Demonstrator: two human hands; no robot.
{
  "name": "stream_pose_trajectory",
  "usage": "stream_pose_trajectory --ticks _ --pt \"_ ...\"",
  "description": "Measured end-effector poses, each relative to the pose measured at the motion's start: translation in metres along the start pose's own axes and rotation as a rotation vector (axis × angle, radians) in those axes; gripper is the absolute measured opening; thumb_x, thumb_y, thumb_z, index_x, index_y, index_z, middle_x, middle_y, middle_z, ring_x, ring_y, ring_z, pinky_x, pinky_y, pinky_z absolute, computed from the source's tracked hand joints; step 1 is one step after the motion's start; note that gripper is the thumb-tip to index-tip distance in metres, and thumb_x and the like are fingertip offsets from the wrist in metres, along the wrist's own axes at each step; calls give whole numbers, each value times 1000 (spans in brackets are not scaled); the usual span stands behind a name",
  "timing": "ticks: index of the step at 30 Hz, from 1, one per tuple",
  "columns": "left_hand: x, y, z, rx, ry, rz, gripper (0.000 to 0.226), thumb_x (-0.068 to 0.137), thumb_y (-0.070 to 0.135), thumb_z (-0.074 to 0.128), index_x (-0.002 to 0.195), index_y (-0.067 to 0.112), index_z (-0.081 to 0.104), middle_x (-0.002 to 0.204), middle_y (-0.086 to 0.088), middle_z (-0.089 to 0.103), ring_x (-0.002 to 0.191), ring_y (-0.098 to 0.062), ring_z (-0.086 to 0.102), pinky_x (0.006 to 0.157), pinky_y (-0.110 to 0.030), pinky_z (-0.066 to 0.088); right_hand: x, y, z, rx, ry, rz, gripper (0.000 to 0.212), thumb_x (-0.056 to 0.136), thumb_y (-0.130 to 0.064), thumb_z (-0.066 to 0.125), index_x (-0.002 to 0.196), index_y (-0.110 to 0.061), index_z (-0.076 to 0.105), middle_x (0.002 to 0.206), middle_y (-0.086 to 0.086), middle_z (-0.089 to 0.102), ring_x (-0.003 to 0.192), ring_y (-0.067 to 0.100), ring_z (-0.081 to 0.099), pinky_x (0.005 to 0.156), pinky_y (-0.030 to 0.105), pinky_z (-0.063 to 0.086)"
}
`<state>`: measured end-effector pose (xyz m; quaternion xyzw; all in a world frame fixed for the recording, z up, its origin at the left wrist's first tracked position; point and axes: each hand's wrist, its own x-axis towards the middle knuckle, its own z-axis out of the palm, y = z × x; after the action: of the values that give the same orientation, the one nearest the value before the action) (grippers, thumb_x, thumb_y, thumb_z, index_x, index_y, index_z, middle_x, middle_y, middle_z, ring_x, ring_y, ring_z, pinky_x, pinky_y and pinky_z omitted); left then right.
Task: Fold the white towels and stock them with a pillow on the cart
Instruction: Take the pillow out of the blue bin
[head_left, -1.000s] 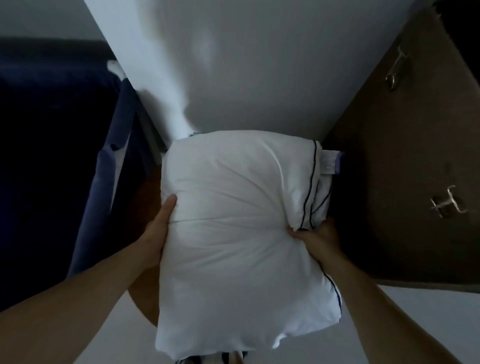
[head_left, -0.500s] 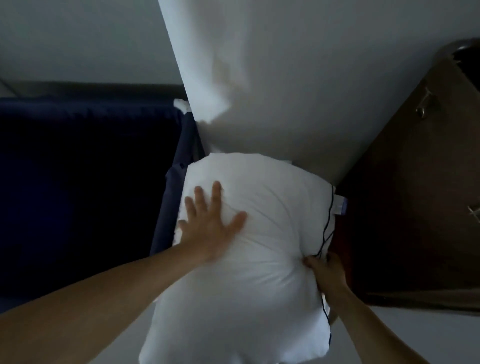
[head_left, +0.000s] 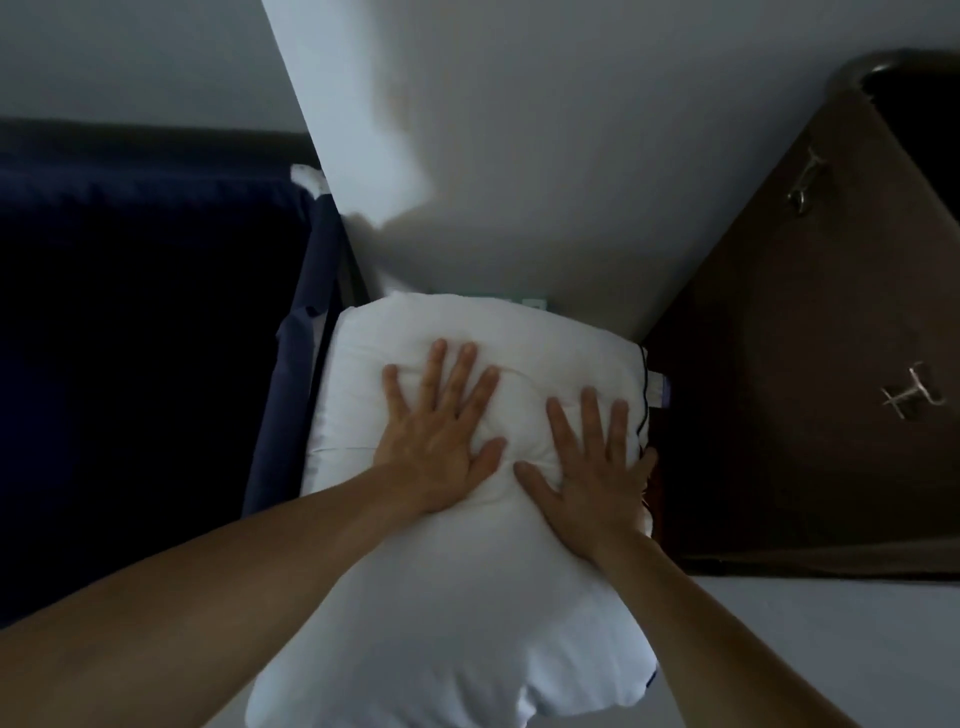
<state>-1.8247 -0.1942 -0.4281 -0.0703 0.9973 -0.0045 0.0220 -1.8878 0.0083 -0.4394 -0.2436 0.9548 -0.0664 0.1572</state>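
We have both palms flat on the pillow (head_left: 457, 613), and this is a position for pushing, not for carrying. Our left hand (head_left: 441, 441) lies on the middle of its upper face with the fingers straight and spread wide. Our right hand (head_left: 592, 467) lies just beside it, nearer the edge with the dark piping (head_left: 645, 400), and its fingers are spread in the same way. Neither hand pinches or grips the cloth. Under the palms the filling sinks and wrinkles run out from them, so we judge that the hands press the pillow down and forward into its place. The pillow sits in a narrow gap: the navy fabric (head_left: 291, 395) lies against it on the left, the brown panel (head_left: 805, 415) with metal hooks (head_left: 911, 400) stands on the right, and its far end meets the white surface (head_left: 545, 182). We take this gap for a compartment of the cart, but the dim light does not let us be sure. The near end reaches out toward us. Spread fingers share the force over a soft thing, which otherwise would bulge around one point. The white towels are not visible here, so we cannot tell how they are stocked.
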Motion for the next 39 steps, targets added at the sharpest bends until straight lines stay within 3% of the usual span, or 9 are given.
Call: stream_pose_trajectory --ticks 11,18,26,28,31,33,35,36,39 --pt "20 -4 62 51 -54 9 80 94 67 19 158 21 12 167 -12 -2 152 -38 -7 106 -79 5 40 20 82 150 9 -22 82 84 -88 6 150 -50 -22 159 -13 -34 146 20 -34 111 67 -12" --pt "30 3 102 -3 66 32 77 95 62 32 157 17 22 166 -15 10 151 -43 5 106 -80 4 63 35 119 170 59 -25 82 88 -84 12 155 -44 -13 165 -6 -23 151 24 -23 112 70 -3" --pt "22 -1 47 -77 23 26 70 96 60 24 157 24 23 166 -5 11 153 -30 4 114 -69 10 43 39 92 389 166 19 80 88 -81 10 157 -42 -4 166 -12 -16 152 11 -16 120 59 -1" --pt "6 -17 30 -150 60 -75 72 95 60 23 158 26 19 167 0 8 154 -25 0 120 -57 9 34 32 81 422 176 140 87 86 -82 14 157 -36 -3 166 -10 -15 152 10 -12 121 58 1" --pt "-30 -43 17 -359 44 -426 90 86 73 27 159 26 5 167 6 -3 153 -17 -4 122 -44 6 26 27 58 528 181 340 106 81 -78 53 158 -30 -2 167 -2 -8 153 20 0 120 59 9" --pt "-53 -53 16 -648 -12 -671 104 80 81 47 158 26 7 166 3 9 149 -21 20 119 -42 25 23 34 48 661 183 519 127 67 -73 74 159 -26 -1 167 5 0 152 30 9 120 59 16" --pt "-65 -57 13 -960 -15 -899 111 67 77 67 155 31 18 151 -4 42 113 -22 60 84 -32 56 22 39 45 797 111 626 140 57 -73 81 159 -23 -2 166 9 10 150 33 17 119 57 21" --pt "-66 -58 13 -1034 1 -964 113 59 75 70 152 31 24 140 -6 54 94 -21 67 69 -26 57 23 41 47 839 70 651 143 53 -73 82 159 -22 0 165 8 16 149 33 22 119 55 23" --pt "-59 -66 23 -1100 -4 -1061 130 47 79 78 155 31 22 147 1 50 124 -27 56 101 -32 47 30 48 57 898 3 702 150 39 -83 79 158 -21 10 160 5 28 143 30 34 114 45 28"
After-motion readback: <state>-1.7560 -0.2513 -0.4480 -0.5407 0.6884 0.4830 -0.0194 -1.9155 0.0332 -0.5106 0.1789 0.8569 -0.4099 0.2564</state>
